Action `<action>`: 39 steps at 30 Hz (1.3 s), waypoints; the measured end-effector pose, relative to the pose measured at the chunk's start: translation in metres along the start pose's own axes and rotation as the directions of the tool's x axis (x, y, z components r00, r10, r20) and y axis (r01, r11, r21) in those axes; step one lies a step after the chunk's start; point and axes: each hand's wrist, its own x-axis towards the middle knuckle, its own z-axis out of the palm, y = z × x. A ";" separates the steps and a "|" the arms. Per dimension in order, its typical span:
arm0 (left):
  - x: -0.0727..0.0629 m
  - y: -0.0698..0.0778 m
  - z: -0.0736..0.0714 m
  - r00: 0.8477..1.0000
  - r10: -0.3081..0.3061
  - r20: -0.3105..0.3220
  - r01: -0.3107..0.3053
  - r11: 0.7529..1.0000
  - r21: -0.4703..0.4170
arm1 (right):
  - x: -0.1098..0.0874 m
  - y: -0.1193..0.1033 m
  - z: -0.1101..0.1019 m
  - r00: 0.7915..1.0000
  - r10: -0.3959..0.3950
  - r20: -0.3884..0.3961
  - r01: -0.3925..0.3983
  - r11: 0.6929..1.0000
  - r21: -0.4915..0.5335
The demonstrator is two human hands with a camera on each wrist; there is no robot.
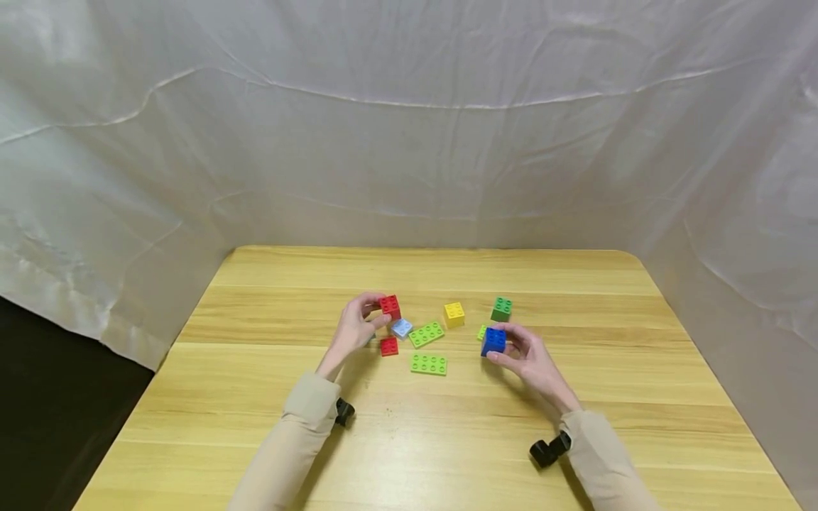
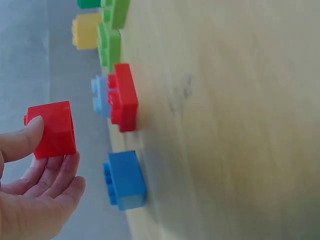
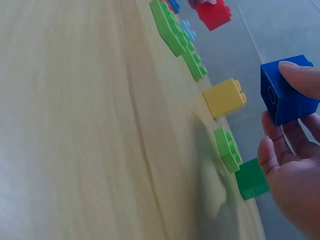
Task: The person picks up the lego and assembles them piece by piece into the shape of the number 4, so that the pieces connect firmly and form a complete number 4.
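Observation:
My left hand (image 1: 355,326) pinches a red cube-shaped building brick (image 2: 54,129) between thumb and fingers, held above the table. Below it lie a light blue brick (image 1: 402,328) and a flat red brick (image 1: 389,346). A medium blue brick (image 2: 125,180) also stands near that hand in the left wrist view; in the head view the hand mostly hides it. On the other side, my right hand (image 1: 532,360) holds a dark blue cube brick (image 3: 287,91) off the table. Beneath it, a small lime brick (image 3: 228,149) is partly hidden in the head view.
Between the hands lie two flat lime bricks (image 1: 428,364) and a yellow brick (image 1: 454,314). Behind the right hand stands a green brick (image 1: 502,309). The wooden table (image 1: 409,440) meets a grey cloth curtain (image 1: 422,170) at its back and sides.

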 end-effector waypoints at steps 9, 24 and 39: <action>-0.020 0.015 0.007 1.000 0.007 0.000 -0.007 0.995 -0.097 | -0.004 -0.003 0.015 0.999 0.038 -0.014 -0.036 0.995 0.091; -0.044 0.028 0.039 0.992 0.004 0.127 0.025 0.974 -0.224 | -0.012 -0.008 0.039 1.000 0.024 0.019 -0.027 0.982 0.189; -0.045 0.019 0.058 0.968 -0.008 0.249 0.070 0.968 -0.240 | -0.013 -0.007 0.045 0.990 0.140 -0.011 -0.136 0.975 0.174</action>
